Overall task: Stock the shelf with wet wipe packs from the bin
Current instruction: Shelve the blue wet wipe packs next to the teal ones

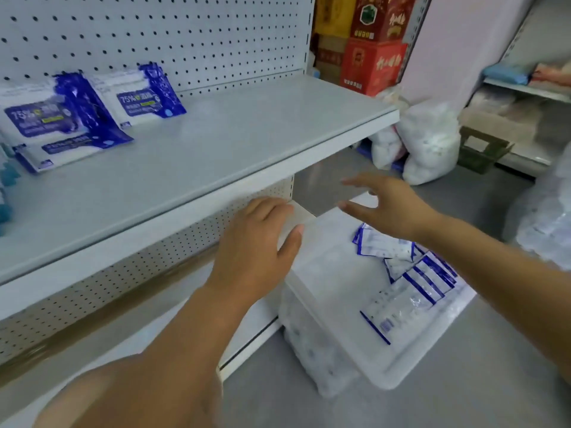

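The left hand (256, 245) and right hand (389, 208) are bare, as are both forearms.

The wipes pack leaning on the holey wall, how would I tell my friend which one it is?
Look at the big grey shelf with the white pegboard behind it, and go to its left end. Yours is the blue-and-white back pack, leaning alone against the pegboard; the front packs are piled together nearer the shelf edge.

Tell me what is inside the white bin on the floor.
Several blue-and-white wet wipe packs lie loose in the bin, along one side. The right hand hides part of the far end.
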### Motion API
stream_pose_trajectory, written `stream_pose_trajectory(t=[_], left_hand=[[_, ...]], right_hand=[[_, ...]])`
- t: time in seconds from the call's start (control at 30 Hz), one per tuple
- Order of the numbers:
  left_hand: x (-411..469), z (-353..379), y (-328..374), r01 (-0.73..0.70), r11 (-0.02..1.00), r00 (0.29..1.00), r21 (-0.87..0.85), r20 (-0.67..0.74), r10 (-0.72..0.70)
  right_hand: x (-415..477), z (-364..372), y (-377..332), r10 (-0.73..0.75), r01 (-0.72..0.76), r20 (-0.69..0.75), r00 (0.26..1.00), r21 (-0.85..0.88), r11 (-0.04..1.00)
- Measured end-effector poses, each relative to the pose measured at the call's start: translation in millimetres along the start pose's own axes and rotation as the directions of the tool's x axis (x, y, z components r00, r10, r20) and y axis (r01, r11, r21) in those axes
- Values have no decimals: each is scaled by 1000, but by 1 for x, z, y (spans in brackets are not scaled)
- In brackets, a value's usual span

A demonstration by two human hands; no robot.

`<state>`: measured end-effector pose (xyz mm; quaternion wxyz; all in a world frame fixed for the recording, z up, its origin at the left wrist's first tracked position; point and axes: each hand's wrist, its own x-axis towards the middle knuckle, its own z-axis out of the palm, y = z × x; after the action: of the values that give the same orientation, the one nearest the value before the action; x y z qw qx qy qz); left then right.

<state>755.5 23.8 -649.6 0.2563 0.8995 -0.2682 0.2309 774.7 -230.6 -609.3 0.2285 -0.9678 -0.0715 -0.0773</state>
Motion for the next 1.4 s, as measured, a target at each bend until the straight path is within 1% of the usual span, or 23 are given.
stream_pose_trajectory(t=[0.1, 0.23, 0.33, 0.4, 0.5, 0.57, 0.67, 0.73, 0.77, 0.87, 0.93, 1.0, 1.1, 1.17, 1.3, 1.37, 1.4], left_hand=[[-16, 32, 5, 60, 998, 978, -8, 198, -57], [-27, 62, 9, 152, 988, 903, 30, 402, -151], [-26, 80, 5, 200, 973, 840, 113, 492, -230], [-24, 88, -5, 209, 961, 800, 180, 533, -274], [-25, 96, -24, 211, 943, 743, 256, 585, -325], [-27, 99, -33, 207, 940, 719, 271, 610, -334], [-23, 101, -36, 225, 942, 727, 250, 601, -333], [-20, 102, -32, 259, 940, 730, 223, 592, -341], [-19, 102, -31, 275, 938, 737, 211, 580, -346], [-16, 104, -32, 302, 935, 753, 184, 556, -353], [-15, 105, -33, 305, 935, 757, 181, 550, -353], [-14, 107, -33, 314, 934, 760, 170, 545, -354], [-14, 107, -32, 331, 931, 761, 153, 540, -359], [-13, 106, -33, 334, 931, 758, 148, 544, -358], [-12, 102, -35, 325, 934, 759, 147, 549, -350], [-13, 100, -34, 332, 931, 752, 152, 554, -358], [-14, 100, -32, 340, 928, 747, 153, 556, -365]], right_hand=[[-26, 9, 46, 193, -189, 113, 975, -52, 981], [-40, 30, 113, 432, -404, 216, 875, -164, 900], [-37, 47, 152, 537, -499, 227, 812, -206, 842], [-26, 60, 166, 560, -518, 214, 801, -223, 826], [-2, 78, 173, 527, -467, 203, 826, -278, 839], [15, 91, 181, 514, -428, 233, 825, -336, 839], [27, 112, 188, 561, -422, 275, 781, -429, 798], [27, 124, 185, 562, -395, 250, 788, -495, 774], [26, 130, 182, 550, -391, 253, 796, -478, 786], [26, 141, 170, 482, -392, 350, 803, -297, 870], [26, 143, 165, 443, -358, 407, 799, -270, 894], [26, 137, 163, 434, -324, 497, 752, -295, 899], [25, 120, 167, 382, -257, 637, 669, -284, 924], [25, 113, 166, 375, -189, 663, 649, -336, 923], [24, 118, 158, 339, 1, 571, 748, -512, 859], [24, 121, 155, 320, 54, 550, 771, -557, 829], [24, 121, 155, 305, 52, 544, 782, -545, 837]])
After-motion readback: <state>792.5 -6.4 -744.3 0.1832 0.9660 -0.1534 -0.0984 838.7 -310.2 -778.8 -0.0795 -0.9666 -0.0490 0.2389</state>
